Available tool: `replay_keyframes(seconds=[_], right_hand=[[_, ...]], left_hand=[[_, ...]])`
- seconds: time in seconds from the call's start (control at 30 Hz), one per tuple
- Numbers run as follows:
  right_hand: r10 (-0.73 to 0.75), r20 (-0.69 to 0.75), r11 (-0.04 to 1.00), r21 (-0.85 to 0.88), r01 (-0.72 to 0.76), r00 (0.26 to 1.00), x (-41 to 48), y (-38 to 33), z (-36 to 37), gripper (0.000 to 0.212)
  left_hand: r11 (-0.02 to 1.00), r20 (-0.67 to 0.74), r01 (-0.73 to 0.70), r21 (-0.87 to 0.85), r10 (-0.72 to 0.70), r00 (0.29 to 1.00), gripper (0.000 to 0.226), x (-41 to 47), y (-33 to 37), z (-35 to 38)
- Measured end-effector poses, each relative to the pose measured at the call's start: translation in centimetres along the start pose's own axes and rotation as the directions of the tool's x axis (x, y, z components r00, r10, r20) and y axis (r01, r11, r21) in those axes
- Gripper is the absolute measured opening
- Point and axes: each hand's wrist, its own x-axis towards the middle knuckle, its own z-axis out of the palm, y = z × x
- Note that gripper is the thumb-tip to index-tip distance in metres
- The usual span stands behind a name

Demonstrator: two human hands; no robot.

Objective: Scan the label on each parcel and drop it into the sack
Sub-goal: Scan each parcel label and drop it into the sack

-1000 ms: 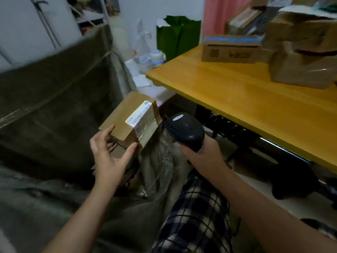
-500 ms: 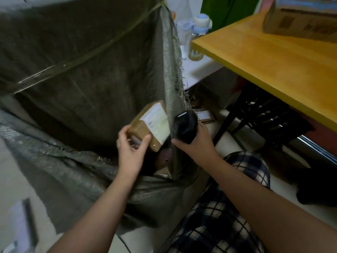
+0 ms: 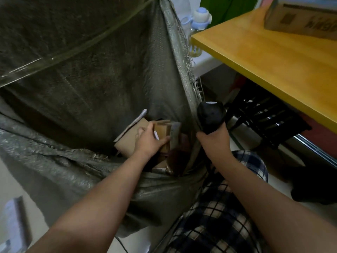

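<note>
Left hand (image 3: 148, 142), grip curled round parcel (image 3: 161, 130) inside sack (image 3: 82, 84) — right hand (image 3: 215, 141), grip holding scanner (image 3: 209, 115)

Yellow wooden table (image 3: 259, 59), cardboard parcel (image 3: 302, 19) resting on top

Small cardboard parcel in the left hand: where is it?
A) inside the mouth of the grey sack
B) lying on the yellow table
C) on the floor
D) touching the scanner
A: the left hand grips the small cardboard parcel down inside the grey sack, over other parcels, while the right hand holds the barcode scanner apart from it at the sack's edge.
</note>
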Motion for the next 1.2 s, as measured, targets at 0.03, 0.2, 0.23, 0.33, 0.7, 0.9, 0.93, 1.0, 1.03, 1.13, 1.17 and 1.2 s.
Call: replay_keyframes(seconds=[0.03,0.2,0.23,0.33,0.7,0.9,0.93,1.0,1.03,1.13,1.17,1.2], right_hand=[[0.006,0.002,1.000,0.013,-0.006,1.000,0.0,0.1,-0.6,0.055],[-0.030,0.008,1.000,0.006,0.030,1.000,0.1,0.4,-2.5,0.050],[-0.039,0.013,0.999,0.000,0.039,0.999,0.1,0.3,-2.5,0.050],[-0.046,0.021,0.999,0.013,0.046,0.999,0.2,0.2,-2.5,0.051],[-0.265,-0.140,0.955,-0.174,0.240,0.954,-2.3,-3.9,-12.3,0.026],[-0.304,-0.355,0.940,-0.261,0.219,0.884,-5.5,-5.3,-24.8,0.018],[-0.291,-0.393,0.946,-0.253,0.202,0.872,-6.0,-5.4,-26.7,0.018],[-0.259,-0.467,0.958,-0.235,0.164,0.846,-6.9,-5.3,-30.3,0.022],[-0.249,-0.499,0.961,-0.232,0.149,0.830,-7.4,-5.1,-32.0,0.024],[-0.202,-0.592,0.974,-0.206,0.095,0.780,-9.0,-4.4,-36.7,0.021],[-0.180,-0.623,0.978,-0.194,0.072,0.761,-9.6,-4.2,-38.2,0.022],[-0.163,-0.653,0.981,-0.188,0.050,0.740,-10.1,-4.1,-39.7,0.023]], left_hand=[[0.998,-0.011,-0.004,0.055,0.005,1.000,0.070,0.0,0.0,0.4],[0.953,-0.024,-0.079,0.293,0.090,0.996,0.070,-0.4,0.5,1.8],[0.939,-0.011,-0.084,0.334,0.092,0.996,0.070,-0.6,0.7,1.8],[0.876,0.011,-0.111,0.470,0.120,0.993,0.066,-1.3,1.9,0.8],[0.595,-0.118,-0.600,0.535,0.756,0.644,0.035,-7.8,13.3,-3.0],[0.428,0.001,-0.770,0.472,0.874,0.486,0.039,-10.9,25.2,2.3],[0.402,0.026,-0.796,0.453,0.886,0.463,0.039,-11.5,27.0,3.4],[0.354,0.079,-0.842,0.406,0.905,0.419,0.041,-12.8,30.3,5.7],[0.330,0.100,-0.862,0.386,0.913,0.394,0.041,-13.4,31.9,6.8],[0.254,0.169,-0.904,0.343,0.931,0.325,0.042,-15.0,36.3,10.2],[0.228,0.189,-0.916,0.330,0.935,0.301,0.042,-15.5,37.6,11.3],[0.205,0.203,-0.926,0.316,0.939,0.277,0.042,-15.9,39.0,12.4]])
